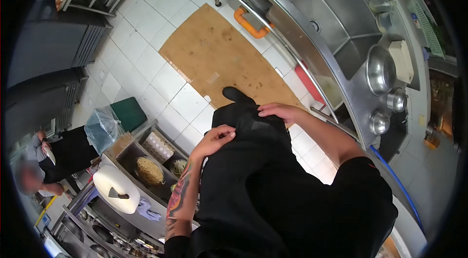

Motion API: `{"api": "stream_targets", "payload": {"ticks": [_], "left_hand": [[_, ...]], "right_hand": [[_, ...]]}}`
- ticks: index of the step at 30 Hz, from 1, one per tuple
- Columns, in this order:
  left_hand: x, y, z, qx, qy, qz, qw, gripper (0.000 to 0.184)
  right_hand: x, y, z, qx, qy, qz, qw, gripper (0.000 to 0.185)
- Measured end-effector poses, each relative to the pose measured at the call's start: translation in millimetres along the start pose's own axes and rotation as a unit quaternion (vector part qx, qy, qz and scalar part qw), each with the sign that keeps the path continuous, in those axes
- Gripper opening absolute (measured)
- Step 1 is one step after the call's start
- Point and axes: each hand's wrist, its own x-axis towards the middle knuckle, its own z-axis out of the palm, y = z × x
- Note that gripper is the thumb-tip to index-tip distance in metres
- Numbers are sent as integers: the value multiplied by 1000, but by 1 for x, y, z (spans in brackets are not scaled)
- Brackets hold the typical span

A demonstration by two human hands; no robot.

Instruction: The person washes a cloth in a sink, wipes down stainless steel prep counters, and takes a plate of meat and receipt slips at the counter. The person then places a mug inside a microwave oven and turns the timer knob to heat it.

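A black apron (239, 160) covers my front and hangs down over my legs. My left hand (218, 139) is at its left side, fingers curled and the thumb against them at the cloth. On the other side, my right hand (279, 111) has its thumb and fingers closed on the upper right part of the apron. Between the hands the cloth is bunched, with a small mesh-like patch showing. One dark shoe (238, 95) sticks out beyond the apron on a brown mat (209, 48).
At right is a steel sink (336, 19) with metal bowls (380, 70) on its counter. A counter at left holds noodles (149, 170), eggs (158, 147) and a white cutting board (116, 188) with a cleaver (118, 193). Another person (63, 153) stands beyond, near a lined bin (103, 126).
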Motion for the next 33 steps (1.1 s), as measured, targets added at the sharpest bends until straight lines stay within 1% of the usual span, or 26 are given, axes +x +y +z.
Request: {"api": "stream_targets", "payload": {"ticks": [1, 2, 3, 5, 6, 7, 8, 9, 10, 11, 13, 17, 19, 21, 22, 23, 24, 25, 27, 28, 30, 33], "left_hand": [[3, 2, 0, 25, 10, -7, 1000, 30], [5, -5, 2, -7, 22, -13, 1000, 30], [5, -2, 4, -9, 23, -15, 1000, 30], [2, 4, 9, -23, 59, -8, 998, 28], [1, 2, 10, -25, 61, -9, 998, 28], [1, 0, 10, -17, 74, 11, 997, 28], [1, -1, 10, -8, 88, 32, 996, 28], [0, 4, 10, -10, 91, 33, 995, 28], [-3, 10, 10, 8, 98, 35, 995, 27], [-4, 13, 10, 25, 105, 36, 994, 27], [-4, 11, 13, 24, 112, 44, 992, 27], [-4, 1, 15, 12, 118, 65, 991, 26], [-5, 7, 14, 8, 113, 44, 993, 26], [-5, 6, 14, 3, 106, 23, 994, 26], [-3, 2, 14, -6, 108, 33, 994, 26], [-2, -1, 14, -14, 110, 43, 993, 26], [-1, 0, 14, -16, 111, 42, 993, 26], [-1, 1, 14, -19, 107, 32, 994, 26], [0, 4, 12, -21, 105, 21, 994, 26], [1, 5, 12, -14, 106, 20, 994, 27], [2, 7, 12, -8, 110, 19, 994, 27], [7, 7, 12, -9, 103, 20, 994, 27]], "right_hand": [[3, 2, -5, 1, 0, 5, 1000, 52], [9, 6, -12, 3, -1, -1, 1000, 53], [13, 7, -15, 4, -4, -7, 1000, 53], [17, 8, -21, 10, 3, -1, 1000, 53], [18, 6, -21, 16, 12, 3, 1000, 53], [18, 4, -21, 14, 10, 5, 1000, 53], [18, 0, -21, -2, 10, 10, 1000, 59], [18, -4, -20, -19, 9, 14, 1000, 65], [21, -6, -22, -23, 8, 15, 1000, 65], [24, -6, -24, -21, -5, 15, 1000, 65], [26, -5, -27, -18, -19, 20, 999, 66], [27, -15, -30, -22, -79, 29, 996, 65], [31, -17, -30, -28, -101, 37, 994, 64], [36, -10, -32, -1, -73, 52, 996, 61], [35, -8, -34, 0, -73, 55, 996, 61], [34, -5, -35, 9, -48, 57, 997, 60], [33, -3, -34, 19, -22, 59, 998, 59], [23, -12, -24, 18, -24, 61, 998, 59], [4, -31, -8, -4, 45, 64, 997, 57], [7, -28, -12, -4, 44, 65, 997, 57], [14, -21, -21, 12, -14, 40, 999, 58], [16, -21, -27, 2, -13, 42, 999, 58]]}}
